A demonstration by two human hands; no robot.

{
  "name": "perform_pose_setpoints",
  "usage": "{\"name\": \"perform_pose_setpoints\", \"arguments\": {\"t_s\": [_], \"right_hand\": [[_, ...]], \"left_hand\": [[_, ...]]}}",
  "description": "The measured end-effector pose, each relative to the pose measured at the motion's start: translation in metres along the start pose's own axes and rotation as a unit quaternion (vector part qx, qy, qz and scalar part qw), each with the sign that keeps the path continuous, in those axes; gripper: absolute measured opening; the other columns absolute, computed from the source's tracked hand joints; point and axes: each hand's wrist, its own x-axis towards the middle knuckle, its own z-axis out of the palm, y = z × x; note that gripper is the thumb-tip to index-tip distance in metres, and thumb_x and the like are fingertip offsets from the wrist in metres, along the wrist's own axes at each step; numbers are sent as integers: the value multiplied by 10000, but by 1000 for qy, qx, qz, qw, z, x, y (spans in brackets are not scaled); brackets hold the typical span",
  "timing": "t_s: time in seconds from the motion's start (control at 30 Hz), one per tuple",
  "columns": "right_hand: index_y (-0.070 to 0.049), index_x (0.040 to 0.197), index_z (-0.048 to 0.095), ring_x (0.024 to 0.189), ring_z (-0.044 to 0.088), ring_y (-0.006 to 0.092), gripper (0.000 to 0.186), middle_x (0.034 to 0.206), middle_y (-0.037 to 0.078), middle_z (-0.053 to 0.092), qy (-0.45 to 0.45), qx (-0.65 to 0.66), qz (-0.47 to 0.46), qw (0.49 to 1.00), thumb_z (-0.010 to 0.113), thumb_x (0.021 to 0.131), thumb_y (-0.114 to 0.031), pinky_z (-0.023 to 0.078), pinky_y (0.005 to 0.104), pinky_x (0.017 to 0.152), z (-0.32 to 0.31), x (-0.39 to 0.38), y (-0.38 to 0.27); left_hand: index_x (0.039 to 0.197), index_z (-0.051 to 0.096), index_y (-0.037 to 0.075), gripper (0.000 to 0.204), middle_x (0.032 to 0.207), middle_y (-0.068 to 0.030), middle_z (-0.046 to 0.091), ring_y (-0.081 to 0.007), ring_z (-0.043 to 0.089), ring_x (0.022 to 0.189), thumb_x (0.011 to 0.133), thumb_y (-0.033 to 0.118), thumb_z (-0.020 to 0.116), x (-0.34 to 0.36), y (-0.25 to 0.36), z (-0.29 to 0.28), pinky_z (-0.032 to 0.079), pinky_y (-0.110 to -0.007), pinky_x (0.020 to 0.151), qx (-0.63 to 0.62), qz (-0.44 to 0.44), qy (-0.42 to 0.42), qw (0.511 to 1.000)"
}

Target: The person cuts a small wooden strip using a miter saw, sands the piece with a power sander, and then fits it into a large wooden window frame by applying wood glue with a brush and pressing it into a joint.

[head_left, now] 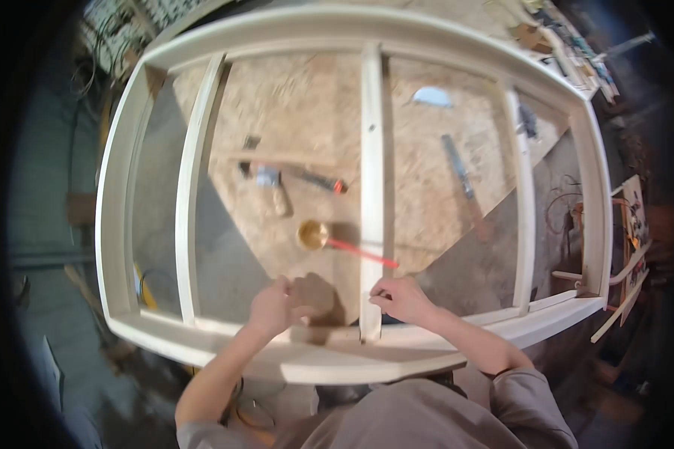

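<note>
The large pale wooden window frame lies flat over the chipboard bench, its near rail under both your hands. Your right hand pinches the foot of the central upright bar; keep that bar square to the rail. Your left hand rests curled on the rail, holding nothing visible; press down there to steady it. The brass cup with red brush sits just beyond your fingers.

Pale wooden window frame lies flat on the chipboard tabletop. Left hand rests on the frame's near rail, left of the centre bar; right hand pinches that bar's near end. Brass cup and red-handled tool lie inside the frame.
</note>
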Motion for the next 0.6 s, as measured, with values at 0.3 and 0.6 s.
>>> {"name": "perform_pose_setpoints", "arguments": {"t_s": [0.3, 0.6], "right_hand": [[-56, 958, 689, 724, 696, 285, 160, 798, 142, 705, 149, -80, -40, 985, 688, 872, -191, 539, 365, 661, -66, -34, 17], [-85, 985, 692, 744, 670, 259, 161, 859, 98, 703, 201, -121, -114, 965, 681, 871, -199, 521, 374, 679, -76, -64, 48]], "left_hand": [[1344, 467, 42, 924, 1197, -169, 605, -344, 585, 1131, 562, 171, 942, 100, -16, 1, 534, -421, 820, -11, 147, 345, 927], [1357, 448, 71, 735, 1120, -117, 634, -207, 630, 947, 699, 56, 775, 137, -24, -9, 537, -362, 753, -410, 47, 252, 875]]}}
